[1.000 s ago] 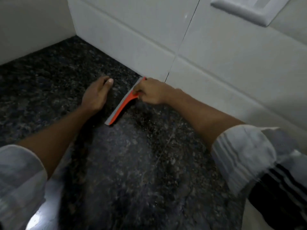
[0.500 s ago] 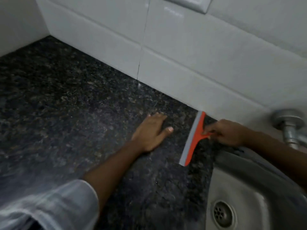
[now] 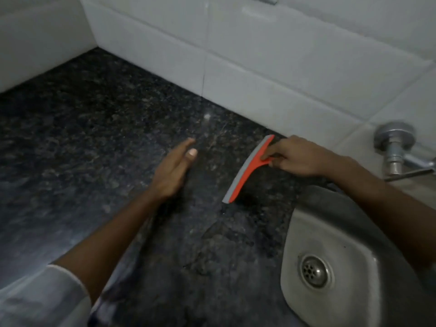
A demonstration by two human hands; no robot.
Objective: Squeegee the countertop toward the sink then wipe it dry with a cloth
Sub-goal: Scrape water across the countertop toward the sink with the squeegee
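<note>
An orange squeegee [image 3: 247,169] with a grey blade stands on the dark speckled granite countertop [image 3: 94,149], a little left of the steel sink [image 3: 335,244]. My right hand [image 3: 299,158] grips its short handle, close to the tiled back wall. My left hand [image 3: 174,171] hovers just over the counter to the left of the blade, fingers extended and slightly blurred, holding nothing. The sink's drain [image 3: 315,271] shows at lower right. No cloth is in view.
White wall tiles [image 3: 259,55] run along the back and left of the counter. A chrome tap fitting [image 3: 396,147] juts from the wall above the sink. A wet patch [image 3: 219,244] lies on the granite in front of the squeegee.
The squeegee swept right along the back wall from mid-counter to beside the sink. My left hand followed, then lifted off the counter. In the last half second the blade barely moved.
</note>
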